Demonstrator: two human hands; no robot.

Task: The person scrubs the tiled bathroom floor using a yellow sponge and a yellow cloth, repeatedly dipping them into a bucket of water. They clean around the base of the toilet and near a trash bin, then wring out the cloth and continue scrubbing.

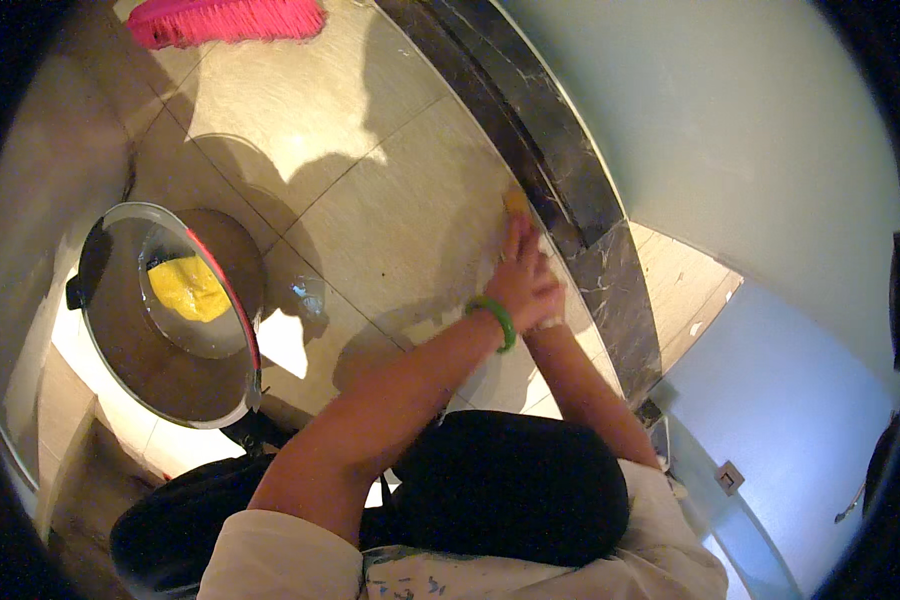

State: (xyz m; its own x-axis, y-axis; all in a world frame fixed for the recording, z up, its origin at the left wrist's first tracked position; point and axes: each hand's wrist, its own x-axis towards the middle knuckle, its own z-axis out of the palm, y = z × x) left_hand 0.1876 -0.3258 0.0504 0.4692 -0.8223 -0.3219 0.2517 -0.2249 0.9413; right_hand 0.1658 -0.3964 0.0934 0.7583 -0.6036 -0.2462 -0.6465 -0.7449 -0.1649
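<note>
My left hand (521, 289), with a green bangle at its wrist, lies over or against my right hand (555, 300), low over the beige floor tile (412, 202) beside a dark marble strip. Both are blurred and overlap, so their grips cannot be told. A small orange-yellow thing (516, 201) shows just beyond the fingertips, at the edge of the strip; whether a hand holds it is unclear. To the left stands a round bucket (255, 330) with a partly red rim. Inside it lies a wet yellow cloth (191, 289).
The dark marble strip (607, 292) curves along the floor below a frosted glass panel (735, 135). A pink-bristled brush head (229, 21) lies at the top left. My bent knee in black cloth (525, 487) is close below the hands.
</note>
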